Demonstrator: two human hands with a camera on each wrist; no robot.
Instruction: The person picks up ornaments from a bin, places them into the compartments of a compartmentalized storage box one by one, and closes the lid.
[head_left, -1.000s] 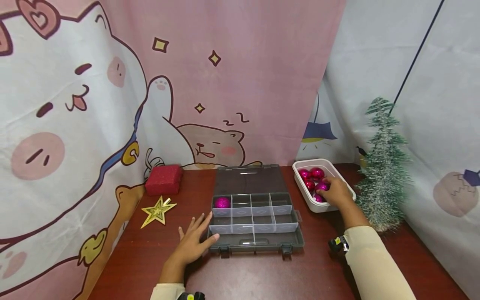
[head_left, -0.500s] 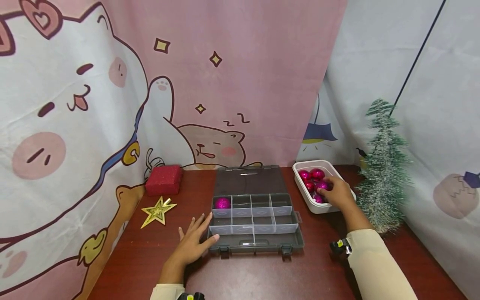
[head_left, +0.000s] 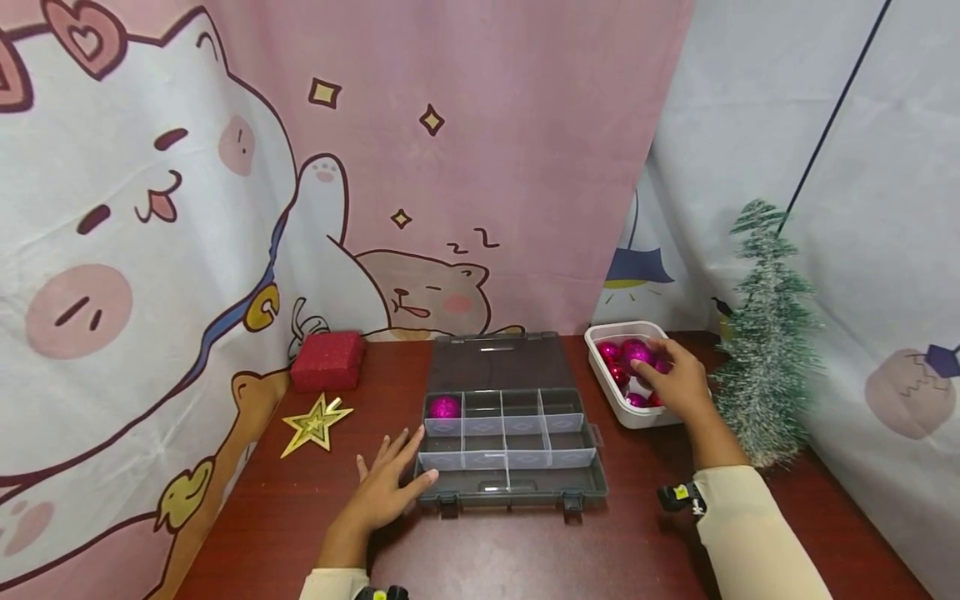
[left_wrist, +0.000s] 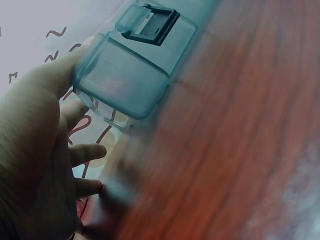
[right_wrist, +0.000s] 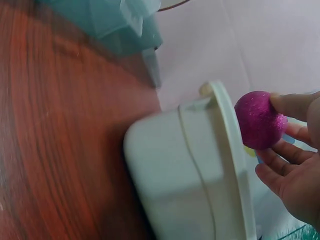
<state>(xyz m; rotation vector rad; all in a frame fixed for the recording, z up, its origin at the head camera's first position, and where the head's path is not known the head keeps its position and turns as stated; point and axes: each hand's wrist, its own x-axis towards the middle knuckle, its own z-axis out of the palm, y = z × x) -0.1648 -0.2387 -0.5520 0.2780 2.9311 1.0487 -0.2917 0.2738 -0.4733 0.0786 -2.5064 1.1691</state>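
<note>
Glitter ball (right_wrist: 257, 122), pinched by the right hand (head_left: 682, 383), seems just above the tub (right_wrist: 170, 170); left hand (head_left: 384, 492) spread.

Table (head_left: 525, 550): organizer (head_left: 551, 479), tub (head_left: 607, 388), tree (head_left: 768, 358), star (head_left: 316, 424), red box (head_left: 327, 360)

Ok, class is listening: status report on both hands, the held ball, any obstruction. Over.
Right hand pinching glittery magenta ball over white tub. Left hand touching left edge of open organizer. Nothing visible blocking between tub and organizer.
</note>
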